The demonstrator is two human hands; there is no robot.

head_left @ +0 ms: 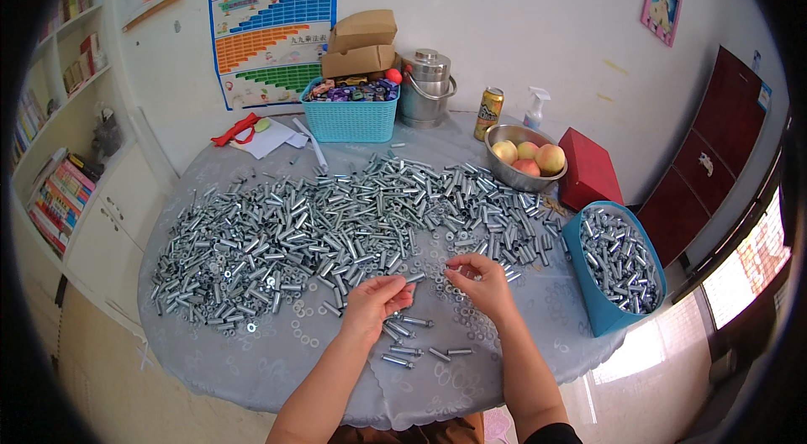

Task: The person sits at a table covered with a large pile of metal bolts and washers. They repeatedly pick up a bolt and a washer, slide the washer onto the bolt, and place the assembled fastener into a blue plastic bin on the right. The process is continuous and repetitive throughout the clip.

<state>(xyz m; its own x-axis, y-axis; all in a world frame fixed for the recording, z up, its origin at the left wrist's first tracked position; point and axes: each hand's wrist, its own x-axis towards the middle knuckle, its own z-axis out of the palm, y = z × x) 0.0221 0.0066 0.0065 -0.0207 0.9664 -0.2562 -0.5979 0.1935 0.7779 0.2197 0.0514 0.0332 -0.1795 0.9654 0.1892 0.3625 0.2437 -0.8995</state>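
Over the near middle of the table, my left hand [376, 308] pinches a short silver metal sleeve [415, 278] between thumb and fingertips, its free end pointing right. A small gap away, my right hand [481, 283] has thumb and forefinger brought together; whatever lies between them is too small to make out. Beneath and between the hands lie several expansion bolts [403, 352] with sleeves on them. Loose flat washers [304, 328] are scattered around. Just beyond my hands spreads a wide heap of silver sleeves, bolts and washers [319, 221].
A blue bin [594, 276] full of metal parts stands at the table's right edge. Behind are a steel bowl [521, 178] of fruit, a red box [591, 171], a yellow can [489, 112], a spray bottle [535, 110], a steel pot [425, 91] and a turquoise basket [349, 120] of toys.
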